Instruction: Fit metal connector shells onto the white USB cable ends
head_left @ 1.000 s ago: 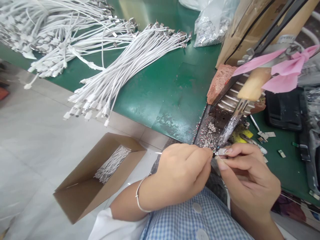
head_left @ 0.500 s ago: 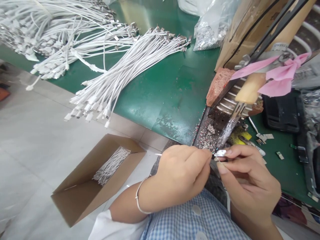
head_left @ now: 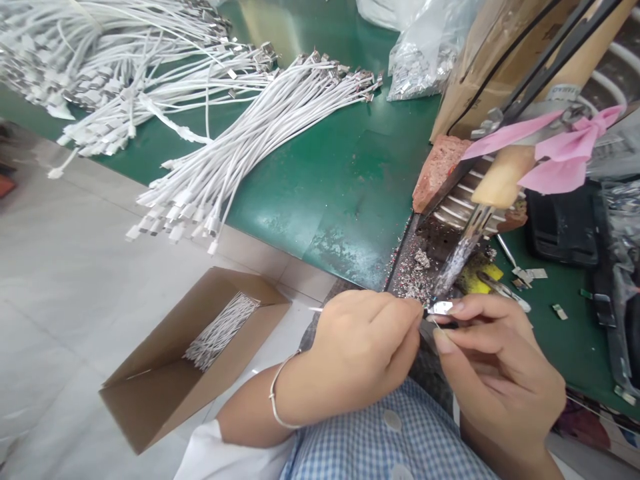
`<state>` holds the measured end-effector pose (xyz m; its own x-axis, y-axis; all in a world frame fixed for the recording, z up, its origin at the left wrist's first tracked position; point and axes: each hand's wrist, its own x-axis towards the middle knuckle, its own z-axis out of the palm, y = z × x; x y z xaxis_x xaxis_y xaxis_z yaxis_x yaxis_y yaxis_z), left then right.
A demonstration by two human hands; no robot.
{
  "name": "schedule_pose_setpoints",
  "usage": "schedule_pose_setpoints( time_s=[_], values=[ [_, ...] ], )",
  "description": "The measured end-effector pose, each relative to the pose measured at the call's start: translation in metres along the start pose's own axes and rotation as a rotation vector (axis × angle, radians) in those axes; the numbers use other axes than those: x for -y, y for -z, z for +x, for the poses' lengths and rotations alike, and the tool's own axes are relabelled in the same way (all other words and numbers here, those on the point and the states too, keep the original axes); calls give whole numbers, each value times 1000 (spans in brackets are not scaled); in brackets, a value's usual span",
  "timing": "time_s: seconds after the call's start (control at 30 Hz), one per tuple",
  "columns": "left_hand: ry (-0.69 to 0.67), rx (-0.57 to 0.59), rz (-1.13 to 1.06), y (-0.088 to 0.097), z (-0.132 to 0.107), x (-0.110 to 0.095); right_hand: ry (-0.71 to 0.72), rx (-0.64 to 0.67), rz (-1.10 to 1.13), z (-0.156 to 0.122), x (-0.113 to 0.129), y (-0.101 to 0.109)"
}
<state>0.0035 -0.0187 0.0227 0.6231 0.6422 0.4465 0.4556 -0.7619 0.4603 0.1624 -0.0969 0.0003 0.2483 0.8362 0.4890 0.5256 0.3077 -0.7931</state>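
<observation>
My left hand (head_left: 367, 353) is closed in a pinch around a white cable (head_left: 315, 309), whose short end pokes out behind the fist; most of it is hidden. At its fingertips sits a small silver connector (head_left: 441, 307), which the fingers of my right hand (head_left: 505, 373) pinch from the other side. A thin wire (head_left: 437, 325), perhaps solder, shows near my right thumb. Just above the connector is the lower end of a soldering iron (head_left: 455, 263) with a wooden handle, mounted pointing down. Whether its tip touches the connector I cannot tell.
Bundles of white cables (head_left: 255, 140) lie on the green table (head_left: 320, 200). A cardboard box (head_left: 165, 393) with cables stands below at left. Around the iron are a brick (head_left: 440, 170), pink ribbon (head_left: 565, 157), solder crumbs and tweezers (head_left: 505, 290). A plastic bag (head_left: 425, 60) holds metal parts.
Both hands keep their grip near the iron's lower end. My right hand's thumb and fingers have shifted very slightly; the view has moved a little.
</observation>
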Motion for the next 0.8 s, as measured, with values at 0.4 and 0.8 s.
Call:
schedule_pose_setpoints(
  time_s=[0.4,0.8],
  values=[
    [-10,9,31,-1,-2,1,1,5,13,-2,1,-1],
    [-21,37,45,4,0,0,17,29,-36,-6,-2,2]
  ],
)
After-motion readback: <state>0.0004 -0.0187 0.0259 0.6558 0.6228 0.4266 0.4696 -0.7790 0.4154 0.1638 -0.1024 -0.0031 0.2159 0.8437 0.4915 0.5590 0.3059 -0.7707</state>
